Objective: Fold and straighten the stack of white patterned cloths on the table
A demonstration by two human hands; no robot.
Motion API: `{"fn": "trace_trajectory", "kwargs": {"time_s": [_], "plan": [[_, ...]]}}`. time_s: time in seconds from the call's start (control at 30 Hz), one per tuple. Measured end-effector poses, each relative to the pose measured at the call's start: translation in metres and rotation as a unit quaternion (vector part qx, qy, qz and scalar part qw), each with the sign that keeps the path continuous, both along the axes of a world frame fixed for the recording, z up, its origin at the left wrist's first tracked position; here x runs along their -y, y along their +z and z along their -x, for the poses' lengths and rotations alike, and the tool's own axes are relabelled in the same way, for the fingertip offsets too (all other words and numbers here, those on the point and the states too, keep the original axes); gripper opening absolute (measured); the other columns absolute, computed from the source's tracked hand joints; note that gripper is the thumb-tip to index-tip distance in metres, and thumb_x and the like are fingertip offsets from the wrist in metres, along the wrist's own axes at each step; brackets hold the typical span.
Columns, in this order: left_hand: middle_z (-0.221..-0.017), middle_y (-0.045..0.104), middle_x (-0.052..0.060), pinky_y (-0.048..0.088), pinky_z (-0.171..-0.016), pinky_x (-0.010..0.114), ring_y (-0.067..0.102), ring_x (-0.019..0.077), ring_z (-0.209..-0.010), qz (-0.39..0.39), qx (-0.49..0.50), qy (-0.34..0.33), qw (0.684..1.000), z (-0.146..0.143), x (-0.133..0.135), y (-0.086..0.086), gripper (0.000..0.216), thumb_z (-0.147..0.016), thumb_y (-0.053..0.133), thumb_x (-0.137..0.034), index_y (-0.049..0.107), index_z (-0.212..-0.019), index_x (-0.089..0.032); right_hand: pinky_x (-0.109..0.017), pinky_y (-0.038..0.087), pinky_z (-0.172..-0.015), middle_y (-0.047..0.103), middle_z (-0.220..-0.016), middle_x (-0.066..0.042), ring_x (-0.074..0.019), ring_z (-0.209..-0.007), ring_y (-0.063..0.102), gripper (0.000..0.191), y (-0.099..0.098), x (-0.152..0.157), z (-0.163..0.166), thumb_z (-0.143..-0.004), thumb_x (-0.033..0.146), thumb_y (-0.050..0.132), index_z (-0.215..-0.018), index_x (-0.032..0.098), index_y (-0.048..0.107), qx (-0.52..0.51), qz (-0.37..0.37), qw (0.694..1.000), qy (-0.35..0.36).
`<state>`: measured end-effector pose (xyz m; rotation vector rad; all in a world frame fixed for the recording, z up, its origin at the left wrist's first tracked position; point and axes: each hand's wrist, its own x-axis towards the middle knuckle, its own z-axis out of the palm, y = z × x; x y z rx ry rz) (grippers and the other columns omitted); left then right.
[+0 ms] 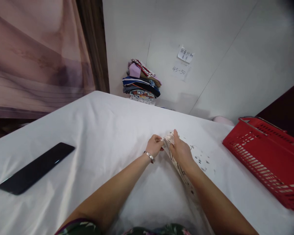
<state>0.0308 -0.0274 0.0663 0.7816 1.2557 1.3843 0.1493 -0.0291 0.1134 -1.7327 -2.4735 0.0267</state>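
Your left hand (154, 145) and right hand (181, 152) meet near the middle of the worktop (100, 130), which is draped in white. Both grips are clamped on the same printed cloth (201, 159). Your left fingers pinch its bunched edge from the left, and your right fingers close over it just beside them, thumb pointing away from you.

The cloth is pale with small dark marks. Its gathered edge sits between your two hands. The rest spreads flat on the worktop to the right of your right hand and trails back toward you under your right forearm.

A silver bracelet (150, 157) circles your left wrist. A red basket (267, 156) stands well to the right, apart from the cloth. A black flat slab (36, 168) lies at the near left. A stack of folded clothes (142, 81) sits at the far edge against the wall (235, 49), which carries paper notes (185, 54).
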Motion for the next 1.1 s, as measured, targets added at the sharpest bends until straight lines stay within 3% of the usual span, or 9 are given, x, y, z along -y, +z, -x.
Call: {"fn": "trace_trajectory", "kwargs": {"time_s": [0.17, 0.3, 0.47, 0.57, 0.7, 0.87, 1.1], "plan": [[-0.067, 0.051, -0.004, 0.050, -0.059, 0.024, 0.055, 0.0089, -0.060, 0.002, 0.009, -0.062, 0.998, 0.000, 0.008, 0.010, 0.038, -0.064, 0.057, -0.008, 0.047, -0.100, -0.017, -0.028, 0.038, -0.065, 0.063, -0.093, -0.013, -0.0220, -0.085, 0.058, 0.063, -0.003, 0.004, 0.008, -0.080, 0.019, 0.038, -0.138, 0.008, 0.013, -0.011, 0.017, 1.000, 0.018], [-0.082, 0.052, 0.000, 0.049, -0.066, 0.026, 0.057, 0.0118, -0.072, 0.028, -0.013, -0.098, 0.995, 0.002, 0.014, 0.019, 0.063, -0.067, 0.060, -0.018, 0.034, -0.124, -0.021, -0.028, 0.039, -0.064, 0.063, -0.093, -0.011, -0.0219, -0.083, 0.058, 0.070, -0.007, 0.004, 0.009, -0.078, 0.019, 0.040, -0.139, 0.009, 0.007, -0.041, 0.030, 0.998, 0.027], [-0.089, 0.055, 0.004, 0.048, -0.068, 0.026, 0.059, 0.0139, -0.075, 0.032, -0.084, -0.076, 0.993, 0.001, 0.011, 0.007, 0.069, -0.070, 0.061, -0.038, 0.030, -0.129, -0.019, -0.028, 0.041, -0.064, 0.064, -0.098, -0.010, -0.0216, -0.082, 0.059, 0.081, -0.014, 0.008, 0.000, -0.074, 0.021, 0.044, -0.140, 0.012, -0.001, -0.158, 0.080, 0.984, 0.028], [-0.092, 0.057, 0.006, 0.047, -0.068, 0.027, 0.059, 0.0156, -0.078, 0.035, -0.150, -0.057, 0.986, 0.001, 0.009, -0.003, 0.073, -0.068, 0.061, -0.048, 0.033, -0.128, -0.018, -0.027, 0.044, -0.069, 0.058, -0.116, -0.009, -0.0186, -0.088, 0.058, 0.082, -0.024, 0.005, -0.013, -0.072, 0.016, 0.042, -0.141, 0.017, -0.001, -0.285, 0.164, 0.943, 0.046], [-0.088, 0.060, 0.005, 0.046, -0.069, 0.027, 0.059, 0.0165, -0.077, 0.046, -0.205, -0.043, 0.977, 0.001, 0.007, -0.009, 0.074, -0.066, 0.061, -0.052, 0.036, -0.126, -0.017, -0.029, 0.043, -0.082, 0.034, -0.139, -0.006, -0.0175, -0.114, 0.046, 0.083, -0.032, -0.005, -0.028, -0.066, 0.010, 0.040, -0.141, 0.020, 0.006, -0.414, 0.287, 0.859, 0.091], [-0.086, 0.062, 0.006, 0.045, -0.069, 0.026, 0.060, 0.0179, -0.078, 0.073, -0.225, -0.029, 0.971, 0.005, 0.005, -0.011, 0.068, -0.066, 0.061, -0.053, 0.042, -0.121, -0.017, -0.030, 0.038, -0.092, 0.031, -0.140, -0.004, -0.0169, -0.126, 0.032, 0.079, -0.018, -0.013, -0.033, -0.065, 0.008, 0.043, -0.139, 0.021, 0.018, -0.433, 0.387, 0.803, 0.131], [-0.085, 0.061, 0.007, 0.046, -0.057, 0.024, 0.060, 0.0166, -0.070, 0.113, -0.184, -0.051, 0.975, 0.009, 0.002, -0.009, 0.070, -0.068, 0.058, -0.056, 0.039, -0.122, -0.016, -0.032, 0.034, -0.096, 0.036, -0.138, -0.002, -0.0162, -0.126, 0.032, 0.068, -0.005, -0.019, -0.037, -0.068, 0.009, 0.048, -0.133, 0.026, 0.034, -0.445, 0.442, 0.751, 0.204]]}}
